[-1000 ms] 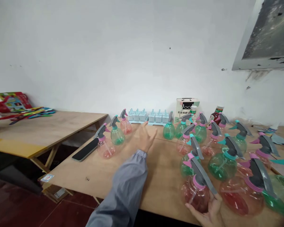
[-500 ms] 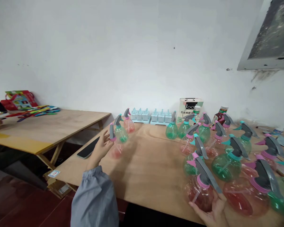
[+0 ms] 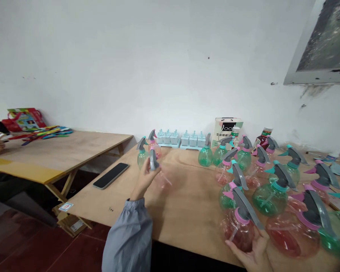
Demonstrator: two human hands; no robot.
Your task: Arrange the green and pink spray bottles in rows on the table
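Observation:
My left hand (image 3: 145,178) is closed round the grey trigger head of a pink spray bottle (image 3: 163,182), whose body is tilted and blurred to the right of my fingers. Just behind it, a green spray bottle (image 3: 141,155) and another pink-bodied bottle (image 3: 155,148) stand on the table, the latter partly hidden. At the front right, my right hand (image 3: 255,249) grips the round body of a second pink spray bottle (image 3: 238,230) with a pink collar and grey trigger. Several green and pink spray bottles (image 3: 270,198) crowd behind and beside that hand.
A black phone (image 3: 111,176) lies at the table's left side. Pale blue ice-pop moulds (image 3: 192,140) line the wall, with a paper bag (image 3: 225,130) and a dark red bottle (image 3: 263,138) to their right. Another table (image 3: 82,147) at left bears colourful flat items (image 3: 49,132).
My left hand has moved right with its pink spray bottle, which is now more tilted, away from the phone and the green bottle. My right hand stays on its bottle.

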